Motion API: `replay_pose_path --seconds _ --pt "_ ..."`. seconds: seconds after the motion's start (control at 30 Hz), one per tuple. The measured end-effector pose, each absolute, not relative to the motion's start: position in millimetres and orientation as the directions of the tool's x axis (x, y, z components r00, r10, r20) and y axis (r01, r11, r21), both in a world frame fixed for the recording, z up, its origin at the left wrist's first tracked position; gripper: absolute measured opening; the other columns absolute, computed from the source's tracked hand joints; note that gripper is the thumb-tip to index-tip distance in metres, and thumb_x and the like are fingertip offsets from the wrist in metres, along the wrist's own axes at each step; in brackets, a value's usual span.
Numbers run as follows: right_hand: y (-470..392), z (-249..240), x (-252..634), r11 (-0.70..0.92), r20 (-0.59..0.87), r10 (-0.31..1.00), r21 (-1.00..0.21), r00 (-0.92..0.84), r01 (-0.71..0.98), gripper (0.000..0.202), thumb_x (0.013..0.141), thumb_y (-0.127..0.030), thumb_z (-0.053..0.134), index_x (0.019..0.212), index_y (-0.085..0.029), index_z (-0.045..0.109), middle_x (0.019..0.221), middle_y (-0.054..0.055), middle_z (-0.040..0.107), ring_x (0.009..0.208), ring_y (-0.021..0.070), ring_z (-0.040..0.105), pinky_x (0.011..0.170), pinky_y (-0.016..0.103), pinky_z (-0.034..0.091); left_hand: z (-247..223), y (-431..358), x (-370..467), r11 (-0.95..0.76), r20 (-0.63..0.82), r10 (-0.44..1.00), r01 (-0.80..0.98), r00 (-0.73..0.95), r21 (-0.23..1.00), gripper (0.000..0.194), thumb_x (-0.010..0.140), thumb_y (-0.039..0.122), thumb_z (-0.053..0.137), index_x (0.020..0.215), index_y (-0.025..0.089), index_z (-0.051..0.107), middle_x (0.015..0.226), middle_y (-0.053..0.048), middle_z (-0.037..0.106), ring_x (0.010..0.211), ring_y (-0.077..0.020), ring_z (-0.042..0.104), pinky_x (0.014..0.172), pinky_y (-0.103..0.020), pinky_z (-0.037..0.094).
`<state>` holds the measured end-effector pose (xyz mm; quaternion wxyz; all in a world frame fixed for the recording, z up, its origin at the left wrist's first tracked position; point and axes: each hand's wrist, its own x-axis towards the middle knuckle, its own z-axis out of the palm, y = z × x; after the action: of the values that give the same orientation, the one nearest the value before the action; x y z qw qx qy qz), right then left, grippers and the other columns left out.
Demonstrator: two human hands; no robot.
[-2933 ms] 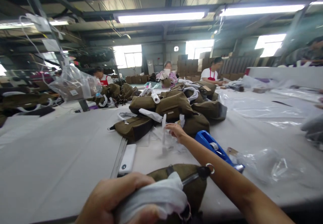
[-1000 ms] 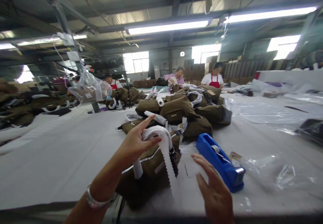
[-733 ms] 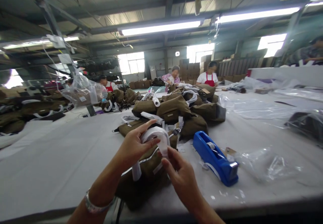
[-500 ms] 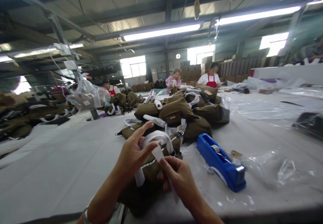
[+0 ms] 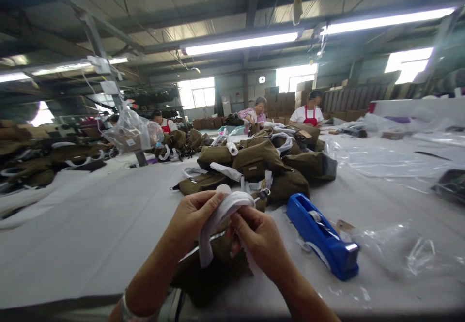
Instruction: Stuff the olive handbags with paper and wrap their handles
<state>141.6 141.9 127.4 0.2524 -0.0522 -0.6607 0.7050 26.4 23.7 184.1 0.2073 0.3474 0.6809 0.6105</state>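
A strap wrapped in white paper arches up from an olive-brown bag in front of me. My left hand pinches the wrapped strap on its left side, and a small white piece stands up by the fingertips. My right hand is closed on the strap's right part, with thin white paper hanging below the fingers. Part of the bag is hidden behind both hands. To the right lies a blue tape dispenser, which neither hand touches.
A pile of olive bags lies beyond my hands on the white table. Clear plastic is right of the dispenser. At left rises a metal post with a plastic bag. Several people sit farther back.
My left hand has gone from spread fingers to a pinch on the wrapped strap. The white strip stretched between the hands now lies against the strap. The view has shifted slightly.
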Motion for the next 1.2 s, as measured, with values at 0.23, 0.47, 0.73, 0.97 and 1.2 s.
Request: replay_pose_path --seconds 0.23,0.47,0.73,0.97,1.2 --pt "144.7 137.4 175.0 -0.089 0.300 0.513 -0.913 -0.804 -0.397 0.025 0.089 -0.041 0.073 0.101 -0.021 0.065 0.091 0.005 0.076 0.066 0.0149 0.072 0.060 0.022 0.057 189.2 27.1 32.5 0.007 0.394 0.583 0.490 -0.710 0.872 0.034 0.083 0.047 0.074 0.100 0.019 0.082 0.094 -0.004 0.081 0.082 -0.0185 0.071 0.068 -0.020 0.054" --pt "154.1 158.1 172.5 0.047 0.460 0.416 -0.872 -0.784 -0.487 0.018 0.085 -0.029 0.076 0.103 -0.024 0.077 0.096 0.005 0.073 0.090 0.0162 0.070 0.077 0.023 0.056 194.2 29.3 39.8 -0.058 0.507 0.479 0.550 -0.717 0.833 0.029 0.078 0.042 0.080 0.097 0.020 0.082 0.096 -0.005 0.081 0.084 -0.0206 0.076 0.073 -0.022 0.060" --pt "153.0 167.1 159.4 0.198 0.508 0.506 -0.855 -0.697 -0.479 0.023 0.089 -0.040 0.071 0.089 -0.018 0.074 0.088 0.005 0.068 0.060 0.0097 0.055 0.049 0.019 0.044 201.0 29.8 46.8 -0.103 0.535 0.464 0.557 -0.706 0.824 0.029 0.081 0.042 0.079 0.098 0.019 0.081 0.090 -0.004 0.081 0.074 -0.0189 0.076 0.066 -0.022 0.062" --pt "156.4 162.2 151.1 0.122 0.369 0.542 -0.924 -0.755 -0.363 0.032 0.087 -0.047 0.072 0.084 -0.015 0.074 0.060 0.000 0.063 0.044 0.0058 0.047 0.040 0.015 0.034 194.8 27.7 49.9 -0.106 0.571 0.446 0.593 -0.689 0.798 0.022 0.082 0.038 0.077 0.097 0.021 0.081 0.094 -0.003 0.081 0.076 -0.0197 0.077 0.070 -0.025 0.063" --pt "154.2 171.5 150.1 0.130 0.381 0.494 -0.921 -0.781 -0.367 0.033 0.087 -0.046 0.071 0.082 -0.014 0.075 0.058 0.000 0.062 0.041 0.0044 0.042 0.037 0.015 0.031 193.2 21.2 53.5 -0.062 0.734 0.466 0.810 -0.494 0.584 0.014 0.087 0.027 0.073 0.098 0.025 0.081 0.101 -0.003 0.081 0.085 -0.0197 0.077 0.081 -0.025 0.061"
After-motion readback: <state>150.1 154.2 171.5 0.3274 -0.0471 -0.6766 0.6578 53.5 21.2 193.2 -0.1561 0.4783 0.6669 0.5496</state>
